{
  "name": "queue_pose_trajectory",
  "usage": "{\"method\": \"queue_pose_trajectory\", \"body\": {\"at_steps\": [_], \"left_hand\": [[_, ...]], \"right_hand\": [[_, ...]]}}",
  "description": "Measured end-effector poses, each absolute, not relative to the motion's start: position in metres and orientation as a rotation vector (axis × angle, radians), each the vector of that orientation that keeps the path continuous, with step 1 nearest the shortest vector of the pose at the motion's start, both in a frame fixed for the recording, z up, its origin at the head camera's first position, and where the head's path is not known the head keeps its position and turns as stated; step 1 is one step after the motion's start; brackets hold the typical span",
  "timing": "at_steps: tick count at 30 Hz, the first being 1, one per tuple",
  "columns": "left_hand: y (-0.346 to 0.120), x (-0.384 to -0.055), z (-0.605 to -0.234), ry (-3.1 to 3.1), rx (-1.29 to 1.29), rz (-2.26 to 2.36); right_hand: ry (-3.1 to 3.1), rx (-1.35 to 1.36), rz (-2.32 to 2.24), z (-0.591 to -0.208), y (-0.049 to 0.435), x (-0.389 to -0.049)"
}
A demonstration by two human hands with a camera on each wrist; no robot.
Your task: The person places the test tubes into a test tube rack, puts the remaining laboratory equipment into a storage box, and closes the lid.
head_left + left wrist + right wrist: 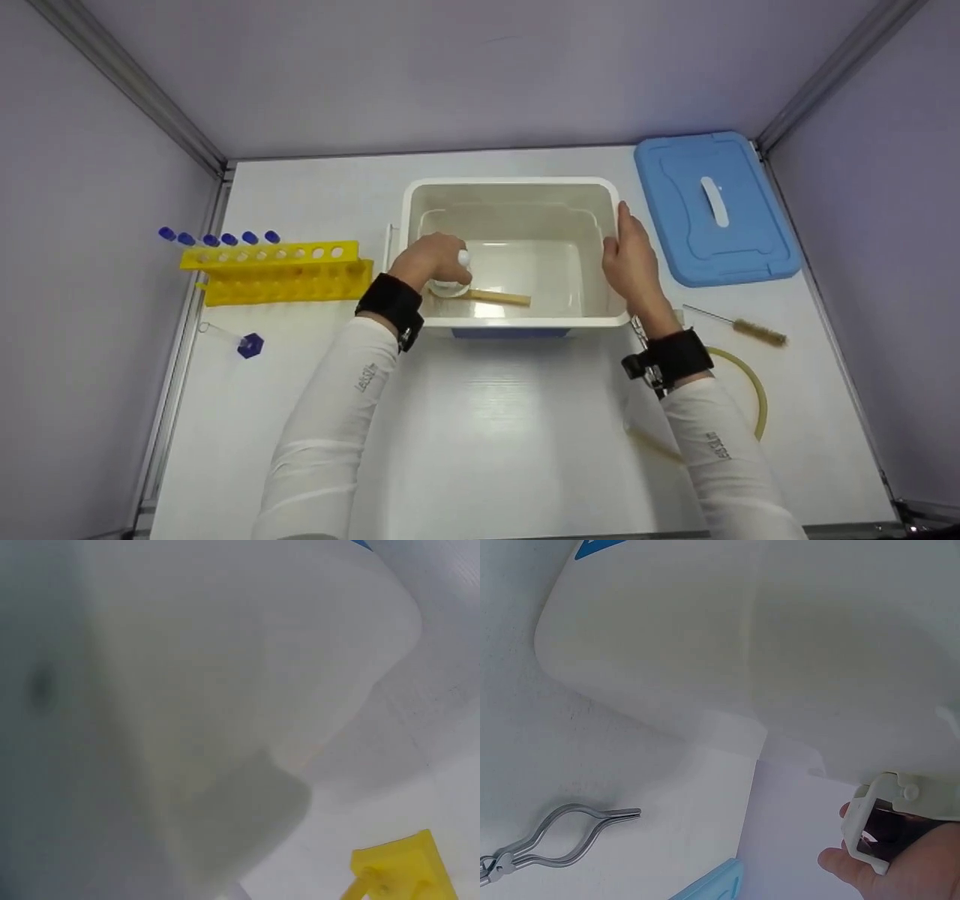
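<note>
- White sleeve (319, 442) sits behind left hand (431, 261), which grips glass vessel (450, 289).
- Probably fragile, slippery; best cradled round its body.
- Right hand (632, 262) holds plastic tub (517, 322).

On the left sleeve (319, 442), between seven and eight o'clock, the dark lettering (365, 377) seems to read "Let'sSlim". On the right sleeve (731, 476), near four o'clock, similar lettering (718, 445) is too small for sure reading.

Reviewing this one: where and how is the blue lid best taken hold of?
Probably by the white handle, from above, fingers closing across its narrow width: the lid lies flat with the handle facing up near its middle. The right hand is nearer.
</note>
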State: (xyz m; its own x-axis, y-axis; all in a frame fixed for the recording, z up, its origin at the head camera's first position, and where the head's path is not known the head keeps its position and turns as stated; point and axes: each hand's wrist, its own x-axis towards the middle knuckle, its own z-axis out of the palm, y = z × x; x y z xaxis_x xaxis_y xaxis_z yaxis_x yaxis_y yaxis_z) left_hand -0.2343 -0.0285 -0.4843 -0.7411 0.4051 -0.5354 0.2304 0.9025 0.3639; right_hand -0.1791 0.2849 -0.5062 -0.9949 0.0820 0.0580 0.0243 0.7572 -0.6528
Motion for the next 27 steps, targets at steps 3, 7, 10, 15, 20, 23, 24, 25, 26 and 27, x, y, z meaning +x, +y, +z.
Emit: {"method": "queue_pose_trajectory", "body": {"at_steps": [3,7,10,15,20,23,24,25,26,27], "left_hand": [[-0.029,-0.234,-0.491,2.415,0.470,0.347],[-0.031,-0.234,-0.500,2.439,0.485,0.292],[-0.031,-0.234,-0.504,2.476,0.502,0.247],[-0.029,-0.233,-0.507,2.529,0.503,0.206],[-0.027,-0.231,-0.508,2.630,0.487,0.252],[-0.027,-0.230,-0.508,2.686,0.474,0.290],[-0.027,-0.229,-0.508,2.700,0.475,0.291],[-0.028,-0.229,-0.508,2.714,0.479,0.288],[-0.028,-0.228,-0.509,2.725,0.480,0.288],[-0.028,-0.228,-0.509,2.736,0.483,0.287]], "right_hand": [[-2.868,-0.083,1.058,-0.507,0.284,-0.178],[-2.863,-0.059,1.049,-0.508,0.281,-0.178],[-2.854,-0.059,1.055,-0.508,0.280,-0.178],[-2.867,-0.079,1.068,-0.508,0.281,-0.178],[-2.875,-0.096,1.070,-0.507,0.282,-0.179],[-2.872,-0.096,1.080,-0.507,0.282,-0.179],[-2.872,-0.095,1.082,-0.507,0.282,-0.179],[-2.872,-0.095,1.086,-0.507,0.282,-0.179],[-2.872,-0.094,1.087,-0.507,0.282,-0.179],[-2.870,-0.093,1.090,-0.507,0.281,-0.179]]}}
